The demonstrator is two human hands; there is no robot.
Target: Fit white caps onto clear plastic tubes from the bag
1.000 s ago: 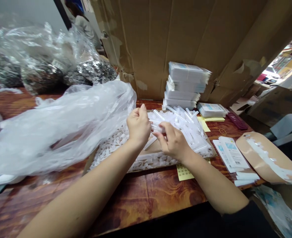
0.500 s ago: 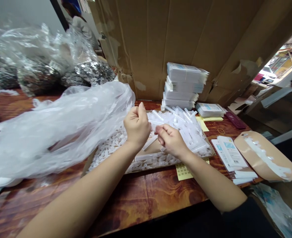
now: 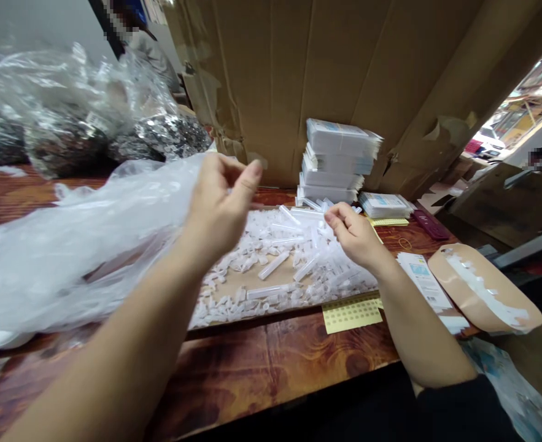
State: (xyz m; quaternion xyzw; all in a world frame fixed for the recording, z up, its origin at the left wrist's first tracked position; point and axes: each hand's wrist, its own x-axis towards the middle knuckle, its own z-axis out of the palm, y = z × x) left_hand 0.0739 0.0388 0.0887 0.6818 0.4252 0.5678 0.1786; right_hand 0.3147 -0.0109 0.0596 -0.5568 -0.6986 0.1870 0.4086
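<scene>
The head view looks down on a wooden surface (image 3: 271, 362) where a flat cardboard sheet (image 3: 252, 279) carries a heap of small clear plastic tubes (image 3: 317, 245) on its right half and a scatter of little white caps (image 3: 224, 294) along its left and front edge. The left hand (image 3: 220, 205) is lifted above the sheet, in front of a big crumpled clear plastic bag (image 3: 81, 245). Its fingers are loosely curled with the thumb and forefinger apart, and I see nothing between them, so it looks released. The right hand (image 3: 353, 230) hovers low over the tube heap with its fingers bent inward. Whether it pinches a tube I cannot tell, since the fingertips are turned away and the tubes are see-through.

As a judgement of progress: many tubes lie loose and uncapped and many caps are unused, so most of the pile looks unhandled. I can make out no separate heap of finished pieces.

Behind the sheet stands a stack of white packets (image 3: 339, 159) against a cardboard wall (image 3: 344, 61). A yellow sticker sheet (image 3: 351, 314) lies at the sheet's front right corner, and printed leaflets (image 3: 425, 282) lie just right of the forearm.
</scene>
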